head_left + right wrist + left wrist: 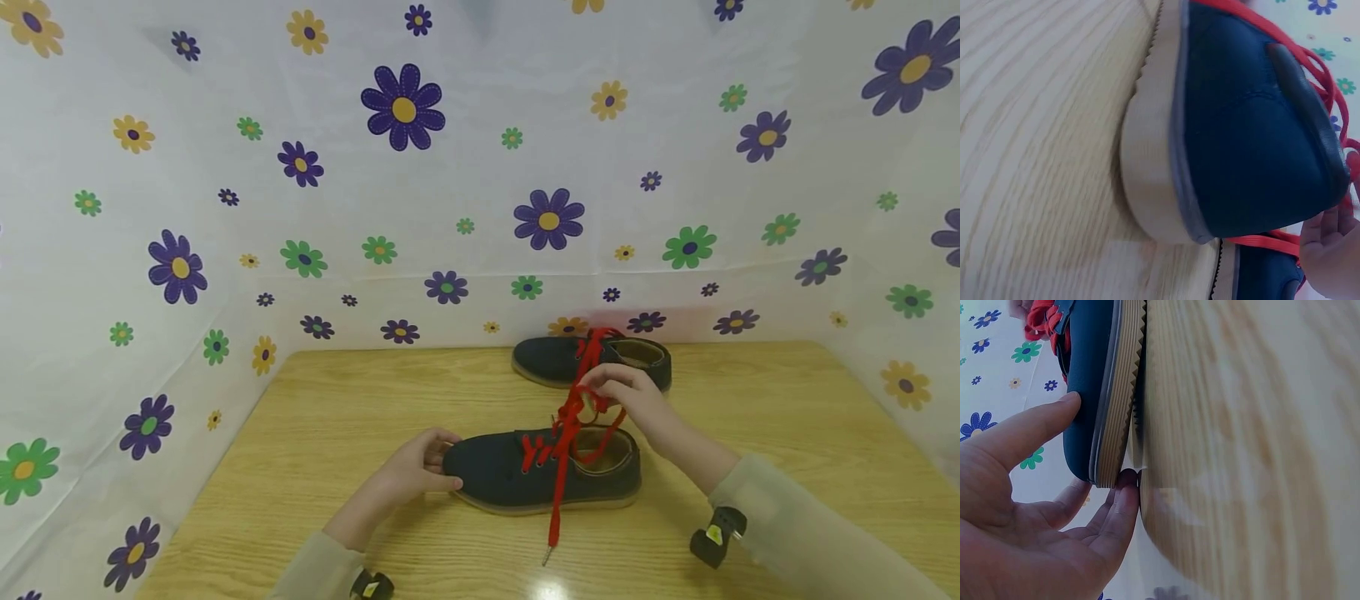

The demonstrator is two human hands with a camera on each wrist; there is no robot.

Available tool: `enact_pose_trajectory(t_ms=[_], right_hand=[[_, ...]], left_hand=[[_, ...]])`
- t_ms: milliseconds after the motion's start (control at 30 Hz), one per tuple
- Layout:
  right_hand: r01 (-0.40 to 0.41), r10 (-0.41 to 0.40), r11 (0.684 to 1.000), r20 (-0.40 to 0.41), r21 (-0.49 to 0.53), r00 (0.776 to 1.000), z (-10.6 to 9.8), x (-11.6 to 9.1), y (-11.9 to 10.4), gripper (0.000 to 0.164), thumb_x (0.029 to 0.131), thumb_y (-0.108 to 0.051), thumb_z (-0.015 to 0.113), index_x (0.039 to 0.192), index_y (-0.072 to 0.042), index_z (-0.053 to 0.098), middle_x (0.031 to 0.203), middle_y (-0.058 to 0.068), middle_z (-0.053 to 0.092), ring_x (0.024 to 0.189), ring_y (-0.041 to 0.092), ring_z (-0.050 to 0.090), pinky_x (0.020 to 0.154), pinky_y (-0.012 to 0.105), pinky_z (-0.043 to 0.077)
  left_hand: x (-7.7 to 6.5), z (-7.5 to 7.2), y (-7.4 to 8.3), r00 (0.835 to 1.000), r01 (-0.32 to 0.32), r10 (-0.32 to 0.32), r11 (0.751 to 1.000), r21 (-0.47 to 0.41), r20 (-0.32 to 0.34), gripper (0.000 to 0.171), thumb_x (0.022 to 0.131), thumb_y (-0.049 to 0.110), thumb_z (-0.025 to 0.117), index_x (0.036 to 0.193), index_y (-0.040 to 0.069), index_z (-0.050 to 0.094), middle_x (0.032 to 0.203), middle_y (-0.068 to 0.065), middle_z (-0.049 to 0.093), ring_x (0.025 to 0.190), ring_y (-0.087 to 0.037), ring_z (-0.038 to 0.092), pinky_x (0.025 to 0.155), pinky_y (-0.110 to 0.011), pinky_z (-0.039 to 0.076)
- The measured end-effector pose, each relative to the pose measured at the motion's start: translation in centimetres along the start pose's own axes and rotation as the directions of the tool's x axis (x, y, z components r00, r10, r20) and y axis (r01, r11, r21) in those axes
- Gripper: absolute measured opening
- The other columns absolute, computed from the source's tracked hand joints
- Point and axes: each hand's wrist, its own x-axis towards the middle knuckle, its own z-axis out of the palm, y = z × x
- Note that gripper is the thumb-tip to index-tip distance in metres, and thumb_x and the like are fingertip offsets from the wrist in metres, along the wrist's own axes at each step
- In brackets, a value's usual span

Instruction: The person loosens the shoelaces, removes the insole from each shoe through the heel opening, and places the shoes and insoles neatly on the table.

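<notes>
- Nearest the head camera lie the two pale sleeves, the right sleeve and the left sleeve, each with a small black device at the wrist.
- The left hand is partly spread and curved round the toe of the near shoe; its thumb presses the upper, and its fingertips sit by the lower edge of the sole, close to the table.
- The right hand is nearly closed, its fingertips bent together and pinching a red lace above the near shoe's opening; which strand it has is hard to tell.
- The near shoe, dark blue with a tan ribbed sole, rests upright on the table, toe toward the left hand and heel toward the right.
- One lace end hangs over the shoe's near side, its tip bare and pointed downward.
- Behind it stands the far shoe, also dark blue and red-laced, toe the same way, partly hidden by the right hand.
- Under both is the wood-grained table.
- Beyond hangs a white cloth printed with purple, yellow and green flowers.
</notes>
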Motion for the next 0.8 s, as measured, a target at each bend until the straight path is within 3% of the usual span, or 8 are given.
enact_pose_trajectory(t_ms=[100, 200, 367, 533, 800], right_hand=[[0.027, -0.026, 1.000, 0.032, -0.016, 0.999, 0.1, 0.0, 0.1, 0.032, 0.108, -0.010, 0.047, 0.111, 0.015, 0.068, 0.096, -0.009, 0.072, 0.091, 0.005, 0.064, 0.087, 0.020, 0.054], [0.058, -0.055, 0.996, 0.053, -0.070, 0.997, 0.2, -0.1, 0.1, 0.029, 0.109, -0.013, 0.056, 0.111, 0.011, 0.070, 0.101, 0.007, 0.075, 0.092, 0.006, 0.067, 0.086, 0.020, 0.056], [0.203, -0.182, 0.958, 0.115, -0.202, 0.976, 0.7, 0.0, 0.3, 0.012, 0.102, -0.003, 0.068, 0.111, 0.003, 0.073, 0.109, 0.023, 0.073, 0.093, 0.005, 0.068, 0.083, 0.022, 0.058], [0.328, -0.286, 0.914, 0.196, -0.237, 0.938, 1.1, 0.0, 0.5, 0.010, 0.098, 0.005, 0.070, 0.105, 0.001, 0.075, 0.103, 0.018, 0.072, 0.090, 0.003, 0.064, 0.082, 0.022, 0.057], [0.337, -0.270, 0.903, 0.260, -0.267, 0.927, 1.1, -0.3, 0.6, 0.017, 0.093, 0.006, 0.071, 0.105, -0.004, 0.076, 0.107, 0.015, 0.071, 0.094, 0.010, 0.061, 0.078, 0.023, 0.052]], left_hand=[[0.1, 0.0, 0.0, 1.000, -0.002, 0.002, 1.000, -0.001, 0.003, 0.062, 0.088, 0.000, 0.083, 0.143, -0.002, 0.054, 0.140, -0.027, 0.062, 0.119, -0.032, 0.068, 0.102, -0.047, 0.059], [0.1, -0.1, -0.1, 1.000, -0.004, 0.004, 1.000, -0.003, 0.005, 0.061, 0.089, 0.000, 0.083, 0.143, -0.002, 0.054, 0.140, -0.026, 0.062, 0.118, -0.031, 0.068, 0.102, -0.047, 0.059], [0.0, -0.1, 0.0, 1.000, -0.007, 0.007, 1.000, -0.003, 0.005, 0.061, 0.089, 0.001, 0.083, 0.143, -0.001, 0.054, 0.140, -0.026, 0.062, 0.119, -0.032, 0.068, 0.102, -0.047, 0.059], [0.0, -0.1, 0.1, 1.000, -0.004, 0.005, 1.000, -0.012, 0.014, 0.061, 0.090, 0.001, 0.082, 0.144, -0.002, 0.053, 0.141, -0.027, 0.061, 0.120, -0.033, 0.068, 0.104, -0.047, 0.058], [-0.1, 0.0, 0.1, 1.000, 0.006, -0.006, 1.000, -0.009, 0.007, 0.061, 0.089, 0.000, 0.082, 0.143, -0.002, 0.054, 0.142, -0.028, 0.061, 0.121, -0.034, 0.067, 0.104, -0.048, 0.059]])
